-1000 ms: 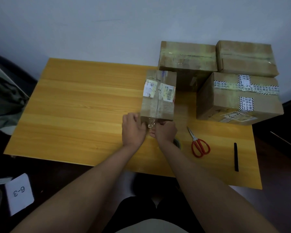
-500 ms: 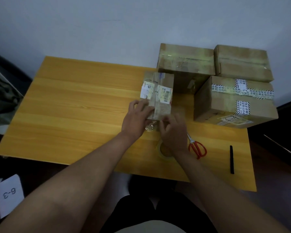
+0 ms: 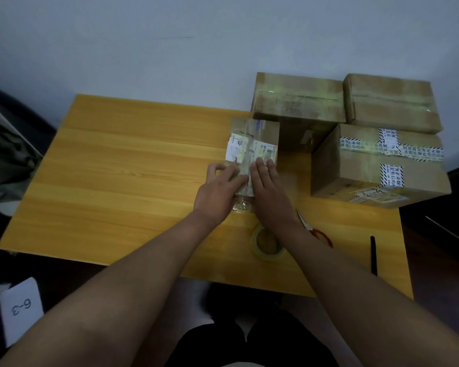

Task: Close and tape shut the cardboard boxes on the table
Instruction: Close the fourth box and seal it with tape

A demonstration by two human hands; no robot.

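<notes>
Seemingly flat, both hands' grip [image 3: 265, 186] open, pressing small box [image 3: 260, 136]

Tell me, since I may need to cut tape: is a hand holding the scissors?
No, the scissors lie on the table while both hands press the small box.

Near top of the small box [image 3: 252, 144] hidden under both hands. Scissors [image 3: 319, 232] partly covered by the right forearm; tape roll [image 3: 265, 243] overlapped at its right side. Label print on the box too small to read. Grey bundle [image 3: 3, 152] cut off at left edge.
</notes>
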